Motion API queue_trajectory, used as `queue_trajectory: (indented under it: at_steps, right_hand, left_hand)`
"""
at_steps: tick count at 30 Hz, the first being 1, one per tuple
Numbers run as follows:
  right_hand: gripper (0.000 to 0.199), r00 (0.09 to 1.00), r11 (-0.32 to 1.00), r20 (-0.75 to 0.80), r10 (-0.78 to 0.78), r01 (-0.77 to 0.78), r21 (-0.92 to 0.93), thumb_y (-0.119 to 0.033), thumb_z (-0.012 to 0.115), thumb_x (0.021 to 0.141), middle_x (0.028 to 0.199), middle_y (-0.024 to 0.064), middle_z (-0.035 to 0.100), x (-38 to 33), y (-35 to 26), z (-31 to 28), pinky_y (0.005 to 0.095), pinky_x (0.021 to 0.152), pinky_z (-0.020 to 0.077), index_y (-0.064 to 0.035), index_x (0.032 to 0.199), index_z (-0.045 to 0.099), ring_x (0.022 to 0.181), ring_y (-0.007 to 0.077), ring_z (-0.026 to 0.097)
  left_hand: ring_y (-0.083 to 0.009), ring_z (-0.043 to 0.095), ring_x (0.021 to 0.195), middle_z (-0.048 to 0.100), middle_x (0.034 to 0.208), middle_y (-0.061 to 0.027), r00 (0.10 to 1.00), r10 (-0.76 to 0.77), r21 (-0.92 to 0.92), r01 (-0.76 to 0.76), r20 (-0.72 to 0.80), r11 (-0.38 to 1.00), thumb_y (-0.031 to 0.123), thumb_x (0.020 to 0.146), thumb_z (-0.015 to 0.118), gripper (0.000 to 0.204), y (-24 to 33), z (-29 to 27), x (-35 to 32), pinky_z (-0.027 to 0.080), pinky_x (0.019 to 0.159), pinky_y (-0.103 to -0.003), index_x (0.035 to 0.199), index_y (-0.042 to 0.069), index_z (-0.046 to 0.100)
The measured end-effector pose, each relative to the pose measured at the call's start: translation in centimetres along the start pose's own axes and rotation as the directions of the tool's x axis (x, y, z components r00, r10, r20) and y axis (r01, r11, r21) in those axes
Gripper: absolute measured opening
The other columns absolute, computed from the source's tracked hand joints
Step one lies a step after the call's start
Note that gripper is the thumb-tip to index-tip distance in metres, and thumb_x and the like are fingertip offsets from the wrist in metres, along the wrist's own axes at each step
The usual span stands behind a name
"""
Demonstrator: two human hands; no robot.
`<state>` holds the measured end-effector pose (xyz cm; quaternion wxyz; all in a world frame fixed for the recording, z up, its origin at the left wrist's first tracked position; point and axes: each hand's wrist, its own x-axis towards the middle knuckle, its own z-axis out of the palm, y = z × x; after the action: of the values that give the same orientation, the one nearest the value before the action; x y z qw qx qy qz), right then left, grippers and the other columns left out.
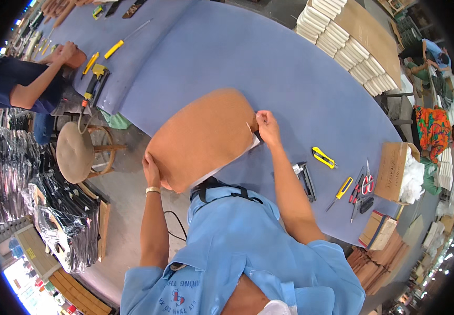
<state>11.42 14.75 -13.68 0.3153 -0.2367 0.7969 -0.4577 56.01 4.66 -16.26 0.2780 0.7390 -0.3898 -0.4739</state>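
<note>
A wide, curved brown upholstered panel (206,134) is tilted over the near edge of the blue table, a strip of white showing along its lower edge. My left hand (152,172) grips its left end, with some fingers hidden behind it. At the right end, my right hand (267,127) pinches the edge beside a dark piece of material and a white thread or sliver. What lies under the panel is hidden. Just right of my right forearm, a staple gun (304,181) rests on the table.
A yellow utility knife (324,157), yellow screwdriver (340,193) and red-handled scissors (367,184) lie to the right, before a cardboard box (395,170) of white stuffing. White pads (337,47) are stacked at the far edge. At left, a co-worker's hands (67,52) work near a stool (75,152).
</note>
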Motion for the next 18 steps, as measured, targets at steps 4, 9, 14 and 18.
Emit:
queue_trajectory:
  at_steps: [4, 9, 14, 18]
  right_hand:
    - [0.022, 0.992, 0.994, -0.061, -0.112, 0.111, -0.023, -0.023, 0.066, 0.101, 0.105, 0.0078, 0.075, -2.7, 0.9, -0.2, 0.0346, 0.083, 0.0542, -0.0039, 0.11, 0.07, 0.096, 0.0177, 0.07]
    - [0.018, 0.997, 0.993, -0.058, -0.056, 0.05, -0.112, -0.013, 0.073, 0.093, 0.101, 0.0096, 0.075, -5.5, 2.5, -0.1, 0.0336, 0.077, 0.0581, -0.0023, 0.108, 0.07, 0.079, 0.0176, 0.071]
    - [0.021, 0.988, 0.988, 0.051, 0.147, -0.149, 0.042, -0.019, 0.068, 0.098, 0.091, 0.0079, 0.074, -4.5, 2.7, 0.9, 0.0343, 0.074, 0.0571, -0.0006, 0.107, 0.071, 0.078, 0.0186, 0.07]
    - [0.022, 0.963, 0.969, 0.245, 0.111, -0.16, 0.19, -0.018, 0.062, 0.104, 0.085, 0.0017, 0.069, -3.0, 3.0, 2.0, 0.0309, 0.068, 0.052, -0.0001, 0.11, 0.073, 0.073, 0.0115, 0.063]
  left_hand:
    - [-0.0275, 0.057, 0.132, 0.058, 0.147, -0.0163, 0.991, 0.107, 0.064, -0.102, -0.082, 0.993, 0.054, 0.11, 0.044, 0.067, 0.0, 0.7, -0.3, 0.045, 0.111, -0.037, 0.149, 0.0, 0.051]
    - [-0.0288, 0.054, 0.137, 0.054, 0.152, -0.0175, 0.996, 0.082, 0.072, -0.08, -0.025, 0.994, 0.06, 0.109, 0.042, 0.073, 1.3, 0.7, 0.3, 0.043, 0.114, -0.039, 0.153, 0.002, 0.047]
    - [-0.0296, 0.05, 0.143, 0.05, 0.157, -0.0185, 0.997, 0.029, 0.158, -0.041, 0.074, 0.987, 0.059, 0.109, 0.042, 0.075, 2.1, -0.8, 0.8, 0.04, 0.117, -0.04, 0.155, 0.0, 0.045]
    - [-0.0306, 0.053, 0.14, 0.054, 0.153, -0.0194, 0.993, 0.048, 0.286, -0.078, 0.11, 0.955, 0.06, 0.109, 0.043, 0.075, 3.3, -2.1, 1.7, 0.042, 0.116, -0.04, 0.154, 0.001, 0.047]
